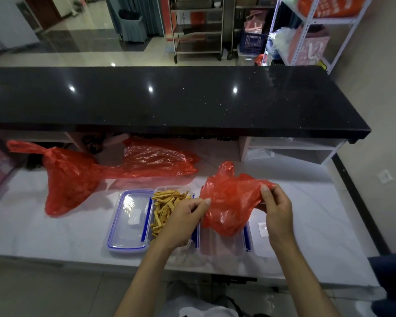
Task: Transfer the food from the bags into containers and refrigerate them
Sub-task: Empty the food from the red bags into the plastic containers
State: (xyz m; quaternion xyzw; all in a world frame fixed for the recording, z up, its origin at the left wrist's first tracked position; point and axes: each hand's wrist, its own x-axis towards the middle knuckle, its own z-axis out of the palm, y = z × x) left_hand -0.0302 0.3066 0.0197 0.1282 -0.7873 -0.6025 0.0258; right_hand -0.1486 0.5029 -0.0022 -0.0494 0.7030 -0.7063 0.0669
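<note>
Both hands pinch the red bag [229,200] over the empty container [222,243] on the counter [306,213]: left hand [183,220] fingers clamped on its left edge, right hand [277,209] on the top right. I'd keep the mouth low inside the rim and tip slowly so nothing lands beside the filled tub [167,209] or lid [128,220].

Nothing fancy on me here: my left hand [185,219] and right hand [276,211] are bare, no gloves, rings or watch, forearms uncovered too. Light-coloured clothes show down below.
</note>
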